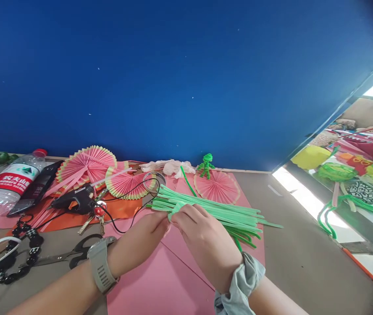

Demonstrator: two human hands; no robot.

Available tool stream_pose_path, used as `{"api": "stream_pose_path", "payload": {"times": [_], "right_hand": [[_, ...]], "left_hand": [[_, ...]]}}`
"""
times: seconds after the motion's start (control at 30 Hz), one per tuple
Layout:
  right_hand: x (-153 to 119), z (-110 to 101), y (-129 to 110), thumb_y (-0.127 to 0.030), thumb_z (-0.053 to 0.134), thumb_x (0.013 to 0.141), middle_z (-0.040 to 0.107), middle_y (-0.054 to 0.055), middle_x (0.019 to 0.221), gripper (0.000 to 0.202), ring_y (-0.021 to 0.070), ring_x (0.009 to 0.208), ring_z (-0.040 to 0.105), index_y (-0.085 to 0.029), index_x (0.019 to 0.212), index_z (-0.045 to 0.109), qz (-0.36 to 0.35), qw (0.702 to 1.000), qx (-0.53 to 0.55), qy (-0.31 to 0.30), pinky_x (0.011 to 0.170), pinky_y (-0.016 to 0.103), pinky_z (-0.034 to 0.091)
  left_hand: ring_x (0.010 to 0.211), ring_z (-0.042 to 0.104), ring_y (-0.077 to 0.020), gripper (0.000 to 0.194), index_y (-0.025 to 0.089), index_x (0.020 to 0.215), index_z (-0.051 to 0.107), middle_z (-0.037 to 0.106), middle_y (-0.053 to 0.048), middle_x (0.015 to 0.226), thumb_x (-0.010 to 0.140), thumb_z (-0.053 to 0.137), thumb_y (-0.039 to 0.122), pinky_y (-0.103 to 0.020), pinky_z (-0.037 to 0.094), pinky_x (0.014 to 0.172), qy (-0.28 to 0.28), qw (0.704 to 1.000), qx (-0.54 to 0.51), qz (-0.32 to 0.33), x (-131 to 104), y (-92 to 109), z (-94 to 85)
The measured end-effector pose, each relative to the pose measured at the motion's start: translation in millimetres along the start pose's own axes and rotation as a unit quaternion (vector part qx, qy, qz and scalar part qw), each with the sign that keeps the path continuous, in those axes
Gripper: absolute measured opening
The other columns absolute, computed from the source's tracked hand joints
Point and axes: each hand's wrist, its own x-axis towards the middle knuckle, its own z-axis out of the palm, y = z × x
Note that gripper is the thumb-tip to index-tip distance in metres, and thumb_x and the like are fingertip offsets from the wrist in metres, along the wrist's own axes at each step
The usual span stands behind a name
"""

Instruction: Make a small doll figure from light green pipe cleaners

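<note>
Left of the hands, scissors [58, 258] and a glue gun [78, 200] lie beside the left wrist, probably for easy reach. The left hand [145, 234] and right hand [202, 229] meet, both pinching a green piece [175, 210], seemingly to steady it. Beyond the right hand stands a green figure [206, 166]; nearer, pipe cleaners [222, 211] lie bundled, perhaps for tidiness.

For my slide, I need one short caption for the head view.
Left hand and right hand pinch a light green piece beside green pipe cleaners.
</note>
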Motion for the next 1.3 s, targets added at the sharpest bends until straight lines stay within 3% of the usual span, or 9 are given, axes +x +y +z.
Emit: {"api": "stream_pose_path", "payload": {"times": [0.13,0.33,0.43,0.57,0.7,0.87,0.93,1.03,1.3], "right_hand": [[-3,-1,2,-0.007,0.038,0.084,0.056,0.005,0.085,0.023,0.0165,0.073,0.048,-0.018,0.095,0.056,-0.014,0.998,-0.005,0.053,0.065,0.029,0.042],[-6,1,5,-0.014,0.032,0.090,0.058,0.007,0.087,0.027,0.0159,0.070,0.049,-0.016,0.101,0.057,-0.071,0.991,-0.066,0.094,0.064,0.030,0.042],[-6,3,6,-0.013,0.030,0.090,0.060,0.008,0.092,0.031,0.0171,0.077,0.051,-0.015,0.108,0.054,-0.101,0.987,-0.069,0.107,0.070,0.031,0.043],[-8,6,5,-0.014,0.032,0.090,0.061,0.009,0.099,0.031,0.0180,0.085,0.053,-0.015,0.118,0.048,-0.103,0.988,-0.001,0.113,0.074,0.032,0.044],[-5,5,2,-0.015,0.041,0.088,0.063,0.004,0.088,0.016,0.0141,0.080,0.058,-0.020,0.099,0.053,0.012,0.971,0.201,0.127,0.071,0.027,0.046],[5,-7,18,-0.030,0.046,0.086,0.054,-0.001,0.066,0.018,0.0101,0.061,0.053,-0.016,0.077,0.051,0.101,0.881,0.460,-0.043,0.057,0.022,0.046],[7,-13,30,-0.026,0.050,0.082,0.053,-0.002,0.066,0.015,0.0096,0.063,0.051,-0.015,0.074,0.054,0.055,0.871,0.452,-0.185,0.059,0.021,0.043],[6,-21,41,-0.024,0.057,0.078,0.056,-0.003,0.067,0.009,0.0082,0.060,0.049,-0.015,0.077,0.059,0.043,0.867,0.389,-0.308,0.054,0.018,0.038],[2,-13,20,-0.013,0.052,0.080,0.058,-0.003,0.073,0.009,0.0093,0.065,0.051,-0.017,0.075,0.059,0.077,0.948,0.210,-0.227,0.057,0.020,0.037]], "left_hand": [[0.059,0.027,-0.0120,0.025,0.020,0.063,0.030,0.028,0.004,0.063,0.088,0.025,0.023,-0.026,0.029,0.059,-0.070,0.969,-0.238,-0.019,1,11,-11.1],[0.054,0.017,-0.0091,0.031,0.019,0.064,0.031,0.020,0.005,0.062,0.088,0.034,0.039,-0.021,0.027,0.052,-0.073,0.828,-0.549,-0.090,-2,16,-6.5],[0.049,0.018,-0.0066,0.033,0.018,0.064,0.033,0.018,0.007,0.057,0.085,0.045,0.040,-0.017,0.026,0.049,-0.063,0.752,-0.644,-0.126,-1,10,2.5],[0.047,0.017,-0.0066,0.037,0.018,0.060,0.030,0.016,0.008,0.053,0.085,0.044,0.042,-0.018,0.027,0.049,-0.048,0.711,-0.692,-0.113,0,7,6.8],[0.048,0.017,-0.0085,0.043,0.018,0.055,0.026,0.018,0.007,0.052,0.090,0.030,0.044,-0.022,0.027,0.051,-0.035,0.739,-0.669,-0.067,-2,10,2.9],[0.050,0.021,-0.0099,0.044,0.019,0.056,0.032,0.023,0.006,0.052,0.087,0.028,0.050,-0.024,0.028,0.053,-0.056,0.879,-0.473,0.003,-7,14,-12.0],[0.050,0.028,-0.0099,0.041,0.018,0.063,0.043,0.032,0.005,0.055,0.084,0.034,0.053,-0.023,0.029,0.053,-0.136,0.920,-0.366,0.014,-9,17,-19.6],[0.059,0.044,-0.0115,0.035,0.018,0.069,0.052,0.050,0.001,0.065,0.087,0.035,0.042,-0.021,0.035,0.060,-0.313,0.932,-0.181,0.030,-12,22,-24.7],[0.063,0.054,-0.0146,0.035,0.019,0.075,0.061,0.062,-0.001,0.070,0.088,0.032,0.032,-0.022,0.034,0.059,-0.223,0.974,0.030,0.004,-15,12,0.2]]}}
